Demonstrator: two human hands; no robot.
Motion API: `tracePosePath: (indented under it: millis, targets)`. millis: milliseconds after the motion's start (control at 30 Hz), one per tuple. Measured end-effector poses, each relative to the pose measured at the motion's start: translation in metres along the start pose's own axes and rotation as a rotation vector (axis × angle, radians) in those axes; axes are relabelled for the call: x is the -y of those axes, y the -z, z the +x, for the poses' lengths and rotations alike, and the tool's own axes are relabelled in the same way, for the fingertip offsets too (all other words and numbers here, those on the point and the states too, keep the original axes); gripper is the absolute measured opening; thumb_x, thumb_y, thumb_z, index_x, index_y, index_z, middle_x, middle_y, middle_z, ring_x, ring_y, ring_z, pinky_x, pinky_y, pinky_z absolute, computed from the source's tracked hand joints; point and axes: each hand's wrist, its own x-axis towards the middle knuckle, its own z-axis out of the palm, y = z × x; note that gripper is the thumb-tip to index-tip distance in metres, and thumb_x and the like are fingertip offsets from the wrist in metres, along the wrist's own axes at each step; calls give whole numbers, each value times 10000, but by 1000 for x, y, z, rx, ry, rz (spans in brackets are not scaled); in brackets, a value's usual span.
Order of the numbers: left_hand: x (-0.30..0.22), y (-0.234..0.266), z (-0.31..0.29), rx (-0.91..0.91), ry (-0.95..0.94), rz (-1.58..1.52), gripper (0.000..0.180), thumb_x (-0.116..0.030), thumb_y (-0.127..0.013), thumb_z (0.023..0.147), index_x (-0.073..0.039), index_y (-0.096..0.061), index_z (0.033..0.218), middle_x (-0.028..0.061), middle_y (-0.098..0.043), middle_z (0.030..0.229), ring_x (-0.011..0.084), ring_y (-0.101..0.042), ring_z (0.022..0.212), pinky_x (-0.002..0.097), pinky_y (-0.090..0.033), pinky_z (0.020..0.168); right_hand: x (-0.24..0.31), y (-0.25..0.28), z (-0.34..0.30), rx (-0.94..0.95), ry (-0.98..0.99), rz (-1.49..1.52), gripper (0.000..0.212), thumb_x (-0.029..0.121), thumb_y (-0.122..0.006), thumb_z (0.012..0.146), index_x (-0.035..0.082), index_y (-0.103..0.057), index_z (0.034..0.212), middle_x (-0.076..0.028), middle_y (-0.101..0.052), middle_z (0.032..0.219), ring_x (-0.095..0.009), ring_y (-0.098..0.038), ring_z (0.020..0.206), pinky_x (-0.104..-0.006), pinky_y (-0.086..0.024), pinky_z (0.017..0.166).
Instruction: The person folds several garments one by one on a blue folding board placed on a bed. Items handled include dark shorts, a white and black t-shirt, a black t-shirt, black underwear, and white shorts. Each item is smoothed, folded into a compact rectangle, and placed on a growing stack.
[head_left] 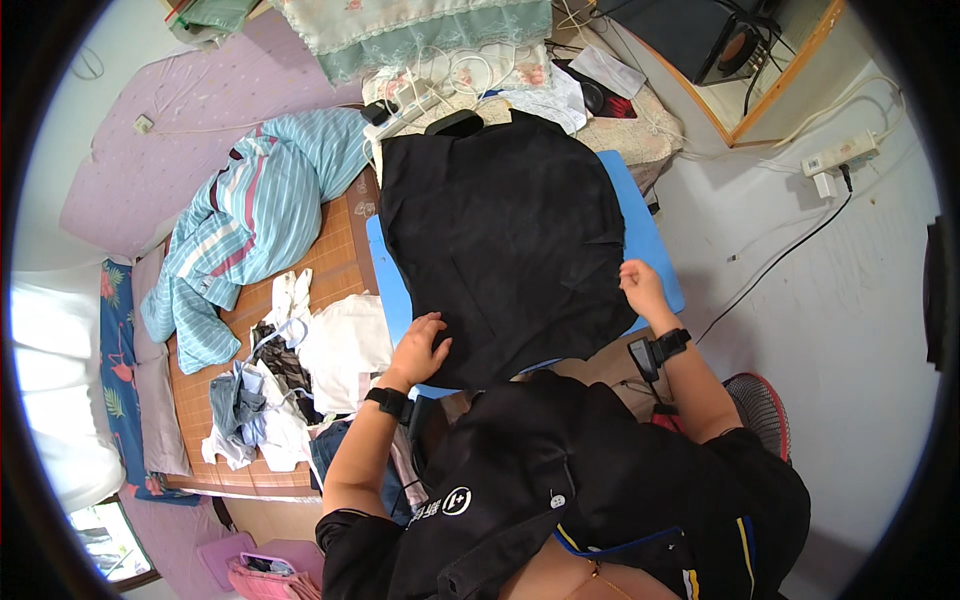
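Black garment: spread over blue tabletop, hanging past tabletop edge in places.
Left hand: at garment's 7 o'clock edge, fingers loosely spread, thumb apart, resting on cloth, nothing gripped. Bulk of garment at its 1 o'clock.
Right hand: just off garment's 3–4 o'clock edge, fingers curled; cannot tell if cloth pinched. Garment at its 9–10 o'clock.

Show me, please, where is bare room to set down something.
On the blue table, a strip is bare between the black cloth and the right edge, beyond the right hand. The bed mat is bare between the striped quilt and the clothes pile. Crowded: past the table, around the power strip.
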Motion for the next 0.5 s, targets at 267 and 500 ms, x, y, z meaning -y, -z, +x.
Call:
tracePosePath:
  millis: [267, 500]
  targets:
    - [2, -10, 2, 199, 74, 180, 510, -195, -659, 680, -3, -469, 1113, 212, -360, 1273, 364, -332, 1184, 388, -311, 981, 3, -7, 85, 246, -79, -700, 303, 100, -532, 742, 64, -510, 1041, -196, -566, 884, -378, -540, 818, -461, -445, 690]
    - [6, -12, -3, 164, 63, 136, 547, -133, -673, 652, -18, -450, 1138, 187, -344, 1296, 356, -309, 1207, 388, -299, 992, 22, -19, 138, 117, 133, 281, 375, 31, -579, 764, 35, -466, 1122, -79, -587, 941, -167, -569, 764, -283, -467, 714]
